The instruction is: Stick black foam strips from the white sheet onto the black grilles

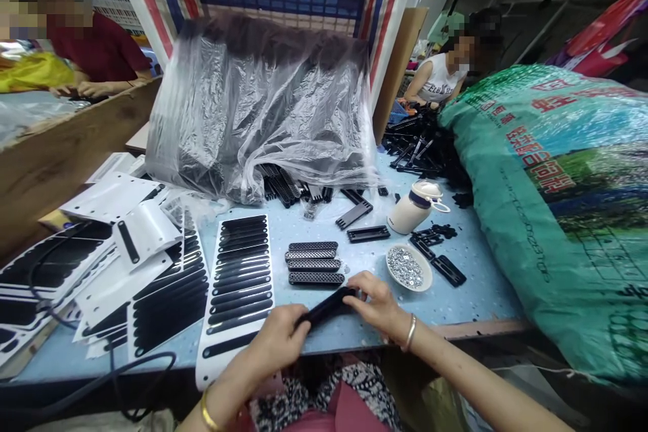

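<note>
Between my two hands, over the front edge of the table, is a long black plastic piece [327, 308] with rounded ends. My left hand [283, 334] grips its near left end with thumb and fingers. At the other end, my right hand [373, 300] pinches it. Just beyond lie several black perforated strips [314, 264] in a small row. Left of them, a white sheet of black stickers [239, 270] reaches under my left forearm. A white bowl of small metal parts [409, 268] stands beyond my right hand.
A cream bottle [414, 207] stands behind the bowl, near loose black parts [368, 234]. Clear plastic [263, 101] covers a heap at the back. Sticker sheets [167, 283] pile at left; a big green sack [557, 216] bulges at right. Two people [96, 47] [440, 71] sit beyond.
</note>
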Demonstrator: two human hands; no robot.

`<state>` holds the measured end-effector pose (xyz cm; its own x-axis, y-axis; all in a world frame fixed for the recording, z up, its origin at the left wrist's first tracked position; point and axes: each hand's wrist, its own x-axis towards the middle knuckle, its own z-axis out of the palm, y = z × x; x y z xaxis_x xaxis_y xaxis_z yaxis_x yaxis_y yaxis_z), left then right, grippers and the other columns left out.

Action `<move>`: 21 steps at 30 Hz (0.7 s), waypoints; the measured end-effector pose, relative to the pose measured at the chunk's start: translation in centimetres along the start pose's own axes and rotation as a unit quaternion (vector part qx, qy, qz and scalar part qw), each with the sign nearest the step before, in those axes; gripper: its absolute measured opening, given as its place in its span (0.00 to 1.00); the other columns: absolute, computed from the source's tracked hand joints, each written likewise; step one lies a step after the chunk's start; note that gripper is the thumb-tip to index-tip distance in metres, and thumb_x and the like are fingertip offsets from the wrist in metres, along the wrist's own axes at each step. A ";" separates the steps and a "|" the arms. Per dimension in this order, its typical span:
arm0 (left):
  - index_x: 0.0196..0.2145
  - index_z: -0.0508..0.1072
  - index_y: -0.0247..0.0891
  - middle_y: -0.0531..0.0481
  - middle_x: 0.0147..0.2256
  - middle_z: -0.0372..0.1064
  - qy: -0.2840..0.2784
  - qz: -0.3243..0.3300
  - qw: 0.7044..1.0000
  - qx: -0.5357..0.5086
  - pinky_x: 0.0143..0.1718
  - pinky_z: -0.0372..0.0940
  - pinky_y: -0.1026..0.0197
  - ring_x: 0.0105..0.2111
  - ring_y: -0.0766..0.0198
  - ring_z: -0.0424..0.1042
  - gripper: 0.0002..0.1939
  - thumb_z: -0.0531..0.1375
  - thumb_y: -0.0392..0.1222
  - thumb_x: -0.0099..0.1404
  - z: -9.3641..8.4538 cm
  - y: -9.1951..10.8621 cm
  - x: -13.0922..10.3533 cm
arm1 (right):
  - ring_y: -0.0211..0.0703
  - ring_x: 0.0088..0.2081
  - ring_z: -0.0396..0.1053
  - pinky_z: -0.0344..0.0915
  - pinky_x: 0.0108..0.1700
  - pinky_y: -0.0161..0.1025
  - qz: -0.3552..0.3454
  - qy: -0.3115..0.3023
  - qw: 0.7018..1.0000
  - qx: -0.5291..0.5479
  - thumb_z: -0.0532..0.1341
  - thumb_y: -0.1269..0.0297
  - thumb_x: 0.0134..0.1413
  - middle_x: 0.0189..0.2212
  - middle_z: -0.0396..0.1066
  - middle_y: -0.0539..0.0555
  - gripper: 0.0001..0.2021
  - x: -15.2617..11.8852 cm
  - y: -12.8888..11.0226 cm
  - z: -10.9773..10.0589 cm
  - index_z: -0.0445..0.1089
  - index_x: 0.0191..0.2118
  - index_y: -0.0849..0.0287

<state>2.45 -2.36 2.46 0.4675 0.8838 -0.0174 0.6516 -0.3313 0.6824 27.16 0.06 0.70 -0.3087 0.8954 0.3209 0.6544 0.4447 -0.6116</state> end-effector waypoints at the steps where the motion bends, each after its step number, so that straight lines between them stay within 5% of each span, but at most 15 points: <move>1: 0.31 0.72 0.37 0.48 0.25 0.72 0.005 -0.026 1.000 0.003 0.28 0.63 0.62 0.26 0.61 0.72 0.11 0.50 0.38 0.64 -0.5 -0.3 0.7 | 0.41 0.26 0.69 0.68 0.28 0.37 0.042 0.001 0.999 0.004 0.64 0.63 0.51 0.27 0.71 0.54 0.05 0.5 0.1 0.2 0.71 0.32 0.59; 4: 0.24 0.68 0.38 0.48 0.23 0.70 0.072 -0.050 0.994 0.060 0.27 0.61 0.62 0.23 0.62 0.70 0.18 0.46 0.41 0.68 -1.3 -1.5 2.3 | 0.38 0.23 0.65 0.64 0.26 0.35 0.112 0.014 0.993 0.012 0.64 0.59 0.50 0.22 0.68 0.50 0.10 1.4 0.4 1.1 0.68 0.24 0.58; 10: 0.26 0.68 0.39 0.45 0.23 0.69 0.208 -0.056 0.960 0.181 0.28 0.64 0.60 0.24 0.58 0.71 0.18 0.50 0.51 0.67 -1.1 -4.3 2.8 | 0.39 0.22 0.64 0.63 0.26 0.36 0.093 0.062 0.994 0.010 0.58 0.53 0.56 0.21 0.66 0.51 0.16 1.5 0.5 2.0 0.66 0.24 0.58; 14: 0.44 0.70 0.33 0.36 0.42 0.73 0.306 -0.006 0.946 0.110 0.46 0.67 0.54 0.44 0.52 0.73 0.18 0.47 0.46 0.68 -1.9 -4.4 4.6 | 0.44 0.32 0.70 0.68 0.36 0.40 0.057 0.145 0.988 0.010 0.50 0.58 0.64 0.30 0.72 0.57 0.15 3.5 0.3 1.7 0.70 0.37 0.60; 17: 0.55 0.64 0.30 0.35 0.55 0.65 0.298 -0.011 0.951 0.083 0.56 0.61 0.50 0.57 0.51 0.62 0.22 0.45 0.43 0.68 -2.5 -3.7 6.4 | 0.46 0.40 0.71 0.68 0.42 0.43 0.057 0.173 0.983 0.006 0.47 0.60 0.64 0.37 0.73 0.61 0.16 5.5 0.2 1.9 0.69 0.43 0.61; 21: 0.51 0.68 0.32 0.37 0.47 0.72 0.274 -0.029 0.956 0.104 0.49 0.65 0.51 0.48 0.51 0.71 0.21 0.49 0.47 0.66 -3.1 -3.4 5.5 | 0.43 0.28 0.68 0.67 0.31 0.40 0.080 0.172 0.982 -0.009 0.56 0.57 0.57 0.28 0.70 0.56 0.13 4.7 0.4 1.6 0.71 0.37 0.62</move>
<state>0.96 4.66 2.33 0.0811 0.9238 0.3742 0.7978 -0.2852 0.5312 24.89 4.50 0.81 0.0497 0.8922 0.4489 0.6891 0.2947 -0.6621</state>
